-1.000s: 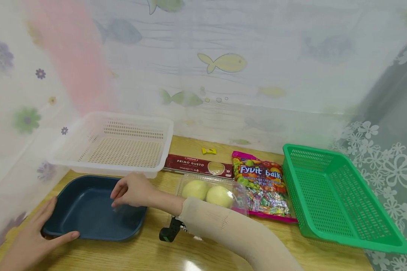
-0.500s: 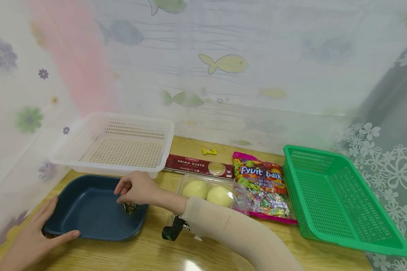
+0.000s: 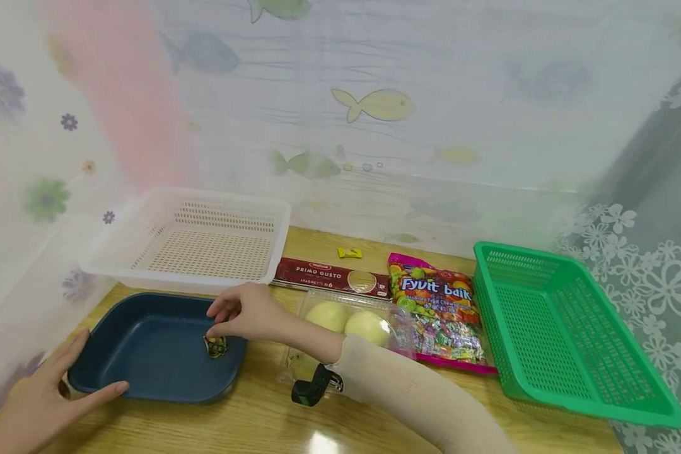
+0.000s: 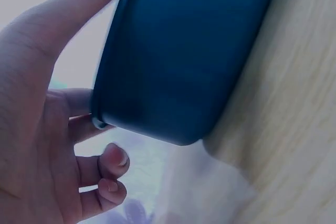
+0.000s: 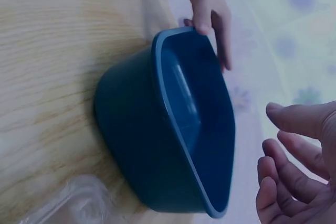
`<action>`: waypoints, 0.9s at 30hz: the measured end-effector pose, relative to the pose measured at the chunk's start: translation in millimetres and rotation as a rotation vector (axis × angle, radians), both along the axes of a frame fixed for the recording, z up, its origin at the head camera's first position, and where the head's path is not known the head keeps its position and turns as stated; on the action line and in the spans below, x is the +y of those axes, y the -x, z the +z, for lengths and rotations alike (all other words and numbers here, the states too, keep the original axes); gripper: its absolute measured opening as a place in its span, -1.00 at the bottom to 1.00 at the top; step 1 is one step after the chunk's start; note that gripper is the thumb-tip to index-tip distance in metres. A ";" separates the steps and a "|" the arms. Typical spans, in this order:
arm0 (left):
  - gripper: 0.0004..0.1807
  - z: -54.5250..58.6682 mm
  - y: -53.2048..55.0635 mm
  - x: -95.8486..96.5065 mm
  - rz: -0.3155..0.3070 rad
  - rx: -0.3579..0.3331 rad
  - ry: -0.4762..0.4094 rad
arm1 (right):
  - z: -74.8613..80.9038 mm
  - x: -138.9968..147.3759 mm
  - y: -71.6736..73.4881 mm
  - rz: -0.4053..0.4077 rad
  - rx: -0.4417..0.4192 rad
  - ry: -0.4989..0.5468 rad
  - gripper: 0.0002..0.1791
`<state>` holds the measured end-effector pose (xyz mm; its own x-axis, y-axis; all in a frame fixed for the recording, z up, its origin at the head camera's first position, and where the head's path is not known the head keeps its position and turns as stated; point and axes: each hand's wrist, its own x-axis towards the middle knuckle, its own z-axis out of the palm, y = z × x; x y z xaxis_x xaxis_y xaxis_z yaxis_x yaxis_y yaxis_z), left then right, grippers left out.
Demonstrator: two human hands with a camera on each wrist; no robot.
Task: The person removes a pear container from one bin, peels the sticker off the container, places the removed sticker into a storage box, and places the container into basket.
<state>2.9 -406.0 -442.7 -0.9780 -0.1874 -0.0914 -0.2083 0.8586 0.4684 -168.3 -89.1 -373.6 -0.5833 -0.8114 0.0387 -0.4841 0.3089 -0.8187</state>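
In the head view, a small crinkled black-and-gold packet (image 3: 216,347) lies inside the dark blue basin (image 3: 153,362) near the left edge of the tabletop (image 3: 238,425); a "PRIMO GUSTO SPAGHETTI" box (image 3: 323,277), a "Fyvit baik" candy bag (image 3: 438,309) and a clear pack (image 3: 397,315) of pale yellow fruit (image 3: 367,328) sit between the white basket (image 3: 170,281) and the green basket (image 3: 590,410). The left wrist view shows the left hand (image 4: 44,150) against the basin's rim, thumb and fingers spread. In the right wrist view, the right hand (image 5: 302,182), loosely curled with thumb apart, holds nothing.
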 end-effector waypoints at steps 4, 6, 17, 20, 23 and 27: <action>0.35 5.1 -3.1 -0.5 0.020 0.001 0.031 | 5.0 10.6 -1.3 -0.011 0.038 -0.011 -0.73; 0.34 7.3 -3.1 -0.7 0.025 0.002 0.037 | 6.1 15.5 -1.9 -0.011 0.077 -0.022 -0.71; 0.34 28.6 1.1 25.9 0.020 0.092 0.086 | 11.2 45.7 -13.5 -0.058 0.182 -0.055 -0.64; 0.33 34.7 1.6 38.4 0.031 0.119 0.108 | 14.0 56.6 -17.1 -0.083 0.208 -0.044 -0.61; 0.31 39.5 0.4 49.4 0.015 0.161 0.106 | 15.8 67.7 -18.8 -0.104 0.225 -0.022 -0.58; 0.32 42.8 1.9 65.2 -0.033 0.223 0.095 | 15.8 83.5 -18.4 -0.127 0.219 0.004 -0.56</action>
